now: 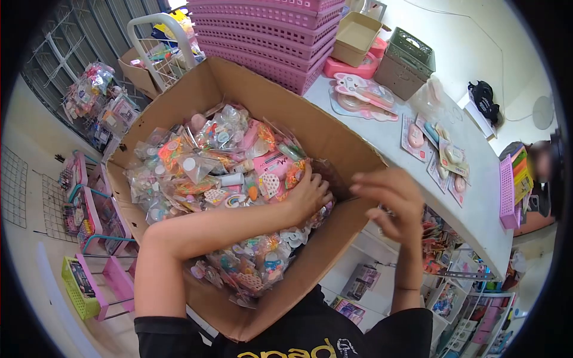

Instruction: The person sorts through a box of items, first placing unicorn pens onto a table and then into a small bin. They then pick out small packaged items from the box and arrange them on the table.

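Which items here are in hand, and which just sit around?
In hand: left hand reaching into the brown cardboard box of clear-wrapped colourful trinket packets; right hand at its rim.
Around: stacked pink plastic baskets, carded items on white counter.

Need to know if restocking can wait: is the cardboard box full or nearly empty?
Full: the cardboard box is heaped with small packets.

The left hand (308, 194) reaches forward on a bent arm, palm down, fingers curled. The right hand (389, 200) is raised beside it, fingers loosely bent, forearm upright.
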The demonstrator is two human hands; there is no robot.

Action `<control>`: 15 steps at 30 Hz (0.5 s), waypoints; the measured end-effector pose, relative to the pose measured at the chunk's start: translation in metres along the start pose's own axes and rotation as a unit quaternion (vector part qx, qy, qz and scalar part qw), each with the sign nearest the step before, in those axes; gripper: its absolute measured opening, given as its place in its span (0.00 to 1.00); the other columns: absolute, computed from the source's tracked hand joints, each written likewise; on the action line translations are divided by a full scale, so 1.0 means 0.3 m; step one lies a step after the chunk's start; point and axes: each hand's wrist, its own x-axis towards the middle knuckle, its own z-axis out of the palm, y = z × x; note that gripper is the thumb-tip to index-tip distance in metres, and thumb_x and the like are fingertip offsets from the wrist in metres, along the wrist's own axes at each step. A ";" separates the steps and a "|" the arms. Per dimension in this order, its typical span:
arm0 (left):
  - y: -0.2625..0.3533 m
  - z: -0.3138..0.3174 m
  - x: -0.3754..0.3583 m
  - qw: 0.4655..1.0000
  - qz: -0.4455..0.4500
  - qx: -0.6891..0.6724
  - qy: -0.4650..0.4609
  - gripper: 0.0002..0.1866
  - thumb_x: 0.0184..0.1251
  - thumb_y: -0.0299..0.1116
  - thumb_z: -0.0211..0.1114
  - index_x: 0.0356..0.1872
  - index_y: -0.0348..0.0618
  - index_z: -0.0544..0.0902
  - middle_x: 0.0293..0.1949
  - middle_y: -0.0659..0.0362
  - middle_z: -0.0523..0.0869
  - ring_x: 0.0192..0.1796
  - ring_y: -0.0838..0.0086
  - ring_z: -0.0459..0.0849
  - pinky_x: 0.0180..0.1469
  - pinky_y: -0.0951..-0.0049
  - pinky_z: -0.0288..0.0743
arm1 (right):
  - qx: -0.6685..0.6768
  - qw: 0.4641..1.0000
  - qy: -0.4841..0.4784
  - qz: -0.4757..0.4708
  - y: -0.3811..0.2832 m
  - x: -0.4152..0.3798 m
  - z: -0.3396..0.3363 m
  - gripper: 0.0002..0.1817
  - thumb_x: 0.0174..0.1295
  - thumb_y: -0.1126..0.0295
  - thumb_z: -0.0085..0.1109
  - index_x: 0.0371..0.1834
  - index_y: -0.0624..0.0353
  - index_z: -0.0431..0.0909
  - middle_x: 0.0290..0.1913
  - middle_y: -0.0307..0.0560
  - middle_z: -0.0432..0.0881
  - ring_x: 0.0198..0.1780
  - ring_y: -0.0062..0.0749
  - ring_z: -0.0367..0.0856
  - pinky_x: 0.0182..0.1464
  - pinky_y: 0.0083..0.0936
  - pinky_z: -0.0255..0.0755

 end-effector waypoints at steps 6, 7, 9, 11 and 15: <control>0.141 0.054 0.075 0.993 -0.115 -0.018 0.011 0.16 0.58 0.38 0.48 0.46 0.48 0.74 0.43 0.50 0.73 0.46 0.57 0.74 0.52 0.40 0.56 | -0.021 0.993 0.100 -0.062 0.075 -0.073 0.127 0.08 0.41 0.73 0.51 0.09 0.59 0.68 0.12 0.39 0.66 0.15 0.30 0.61 0.27 0.27 0.57; 0.151 0.037 0.103 0.992 -0.116 -0.004 -0.057 0.16 0.60 0.38 0.46 0.47 0.48 0.73 0.46 0.47 0.73 0.46 0.55 0.74 0.49 0.41 0.59 | -0.026 0.990 0.121 -0.065 0.074 -0.072 0.137 0.07 0.39 0.73 0.48 0.08 0.59 0.65 0.12 0.38 0.63 0.14 0.29 0.58 0.27 0.27 0.56; 0.166 0.028 0.127 0.989 -0.125 0.020 -0.079 0.16 0.60 0.37 0.46 0.47 0.47 0.72 0.45 0.47 0.73 0.45 0.55 0.75 0.46 0.43 0.62 | -0.024 0.991 0.117 -0.064 0.078 -0.077 0.137 0.08 0.39 0.72 0.48 0.08 0.58 0.64 0.11 0.38 0.63 0.14 0.29 0.58 0.27 0.27 0.56; 0.172 0.040 0.126 0.986 -0.128 0.048 -0.100 0.16 0.60 0.37 0.46 0.48 0.47 0.71 0.44 0.47 0.73 0.44 0.56 0.76 0.43 0.45 0.64 | -0.026 0.991 0.117 -0.060 0.082 -0.079 0.137 0.09 0.40 0.71 0.48 0.07 0.58 0.64 0.11 0.38 0.62 0.14 0.29 0.57 0.27 0.27 0.55; 0.145 0.051 -0.002 0.993 -0.103 0.059 0.023 0.16 0.58 0.34 0.47 0.48 0.47 0.70 0.38 0.47 0.74 0.33 0.63 0.78 0.31 0.55 0.69 | -0.027 0.990 0.124 -0.063 0.090 -0.090 0.136 0.09 0.40 0.71 0.47 0.07 0.57 0.63 0.11 0.37 0.61 0.14 0.29 0.56 0.27 0.27 0.55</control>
